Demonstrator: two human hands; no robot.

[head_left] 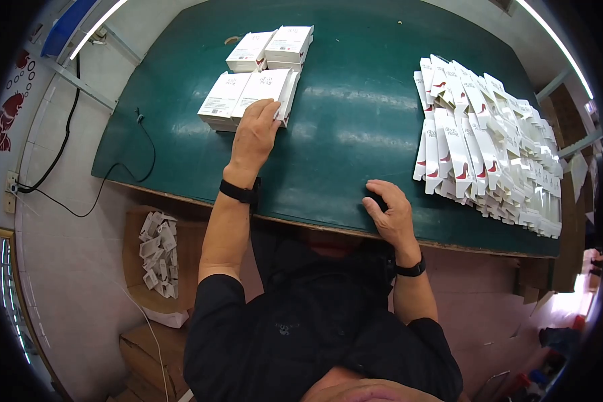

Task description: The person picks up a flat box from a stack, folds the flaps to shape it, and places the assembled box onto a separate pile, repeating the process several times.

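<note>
My left hand reaches to the near group of white boxes on the green table. Its fingers are bent over the near right corner of the group and grip a thin white box at the right side, which leans slightly. Beside it lie flat stacks of white boxes, with two more stacks behind them. Closer to the table's front edge, my right hand rests on the tabletop with loosely bent fingers, thumb apart, holding nothing.
A large spread of flat white cartons with red shoe prints covers the table's right side. Below the left front edge stands an open cardboard box with small white pieces. A black cable hangs over the left edge.
</note>
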